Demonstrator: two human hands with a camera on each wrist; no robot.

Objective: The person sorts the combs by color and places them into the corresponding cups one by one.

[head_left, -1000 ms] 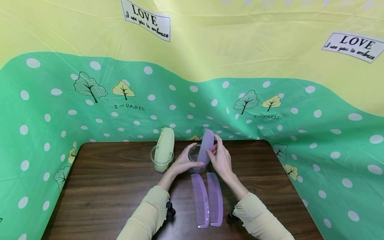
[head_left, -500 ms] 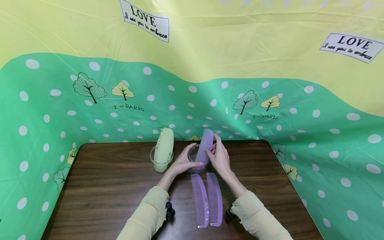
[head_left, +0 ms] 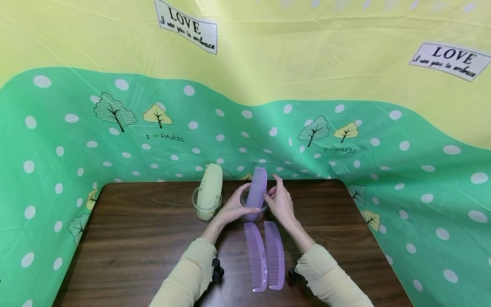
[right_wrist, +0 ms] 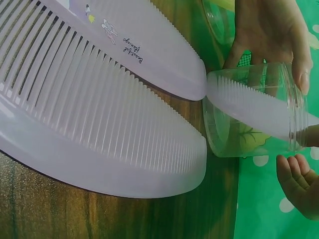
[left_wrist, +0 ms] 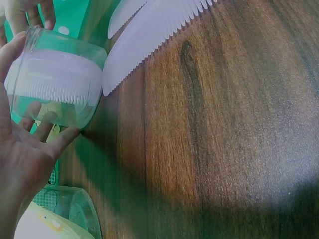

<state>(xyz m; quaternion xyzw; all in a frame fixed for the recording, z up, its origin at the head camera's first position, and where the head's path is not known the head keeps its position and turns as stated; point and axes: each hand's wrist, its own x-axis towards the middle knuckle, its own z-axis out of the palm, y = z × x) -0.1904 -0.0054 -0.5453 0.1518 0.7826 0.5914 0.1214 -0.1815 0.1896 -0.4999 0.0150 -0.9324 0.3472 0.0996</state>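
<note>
My left hand [head_left: 235, 207] grips a small clear jar [head_left: 253, 212] near the table's back middle; its palm [left_wrist: 22, 154] cups the jar's [left_wrist: 57, 107] side. A purple comb [head_left: 257, 187] stands upright in the jar with its teeth showing. My right hand [head_left: 281, 201] hovers just right of that comb, its fingers [right_wrist: 297, 183] loosely curled and holding nothing. Two more purple combs [head_left: 255, 256] [head_left: 274, 253] lie side by side on the table in front of the jar.
A second clear jar [head_left: 207, 209] with pale yellow combs [head_left: 210, 187] stands left of my left hand. The brown wooden table [head_left: 134, 238] is ringed by a green and yellow dotted cloth backdrop [head_left: 345, 128]. Bare wood lies left and right.
The purple comb has sunk lower into the jar and turned so its teeth face me. My right hand's fingers have come off it. The left hand stays on the jar.
</note>
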